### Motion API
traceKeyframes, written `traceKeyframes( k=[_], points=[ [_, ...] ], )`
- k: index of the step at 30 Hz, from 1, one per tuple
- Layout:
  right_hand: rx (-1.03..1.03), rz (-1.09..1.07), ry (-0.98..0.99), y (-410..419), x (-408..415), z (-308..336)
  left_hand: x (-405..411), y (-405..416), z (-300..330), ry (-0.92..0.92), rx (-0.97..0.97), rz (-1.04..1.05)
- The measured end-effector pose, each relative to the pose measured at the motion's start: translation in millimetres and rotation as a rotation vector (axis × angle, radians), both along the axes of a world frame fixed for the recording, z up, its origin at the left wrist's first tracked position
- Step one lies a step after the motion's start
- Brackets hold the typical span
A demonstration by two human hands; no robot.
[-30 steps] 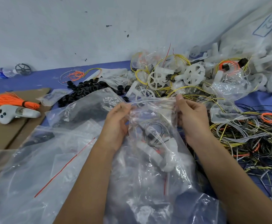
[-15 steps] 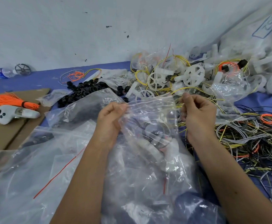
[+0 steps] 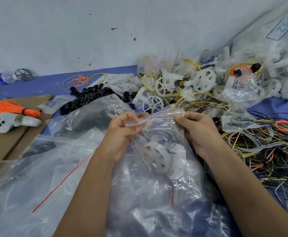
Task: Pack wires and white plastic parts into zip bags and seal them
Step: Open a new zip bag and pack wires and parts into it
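Loose clear bags (image 3: 42, 185) lay nearest. Above them, the left hand (image 3: 121, 134) and right hand (image 3: 199, 130) each pinched an end of the zip bag's (image 3: 158, 151) top edge, holding it between them. A white wheel (image 3: 158, 158) and coiled wire (image 3: 163, 135) sat inside. Tangled wires (image 3: 262, 147) lay to the right; white plastic wheels (image 3: 204, 81) were heaped beyond, near the wall.

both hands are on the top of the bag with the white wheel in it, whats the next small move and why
Probably press the zip strip together and run the pinch along it. The left hand and right hand each pinch an end of the strip, stretched between them, and the zip bag already holds a white plastic wheel and a coil of wire. Whether the strip is already shut is unclear.
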State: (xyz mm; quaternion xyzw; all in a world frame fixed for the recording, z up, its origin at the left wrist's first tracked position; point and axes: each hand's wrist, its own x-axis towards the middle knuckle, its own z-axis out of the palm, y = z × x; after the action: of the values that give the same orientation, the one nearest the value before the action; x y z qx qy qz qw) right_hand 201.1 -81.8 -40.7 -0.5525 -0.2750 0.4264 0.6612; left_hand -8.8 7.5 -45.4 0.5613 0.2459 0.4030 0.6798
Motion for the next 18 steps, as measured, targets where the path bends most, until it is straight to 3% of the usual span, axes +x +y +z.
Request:
traceKeyframes(
  k=[5,9,13,16,18],
  points=[
    [0.099,-0.192,-0.083,-1,10,1,0,8,-9,0.154,0.136,0.367],
    [0.081,-0.178,-0.249,2,10,-4,3,11,2,0.252,0.293,0.606],
    [0.103,-0.151,-0.295,4,6,-4,27,-5,26,0.390,0.613,0.494],
    [0.129,-0.143,-0.284,4,5,-2,53,-7,40,0.614,0.896,0.329],
    [0.176,-0.126,-0.302,4,4,-1,66,-5,47,0.708,0.956,0.185]
  ],
)
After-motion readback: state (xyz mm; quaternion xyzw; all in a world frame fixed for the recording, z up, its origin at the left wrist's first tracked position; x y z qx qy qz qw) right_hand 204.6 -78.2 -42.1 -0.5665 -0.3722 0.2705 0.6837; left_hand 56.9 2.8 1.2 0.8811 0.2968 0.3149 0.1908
